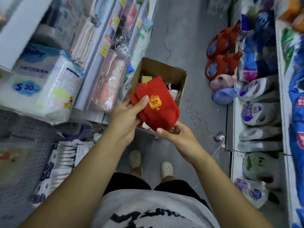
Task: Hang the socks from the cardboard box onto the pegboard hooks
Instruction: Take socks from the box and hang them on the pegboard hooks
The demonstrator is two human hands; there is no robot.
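A pair of red socks [158, 102] with a yellow emblem is held up over the open cardboard box [181, 76] on the floor. My left hand [126, 117] grips the socks' left edge, thumb on top next to the emblem. My right hand [177, 134] pinches the socks' lower end from below. More packaged socks [172, 88] lie inside the box. A grey pegboard [21, 170] fills the lower left, with packs of goods [56, 163] hanging on it.
Shelves of towels and a diaper pack [41, 83] stand on the left. Detergent bottles [220, 63] and refill pouches [258, 112] line the right shelf and floor. A loose cord [197, 116] lies on the grey floor beside the box. My feet [151, 163] stand just behind the box.
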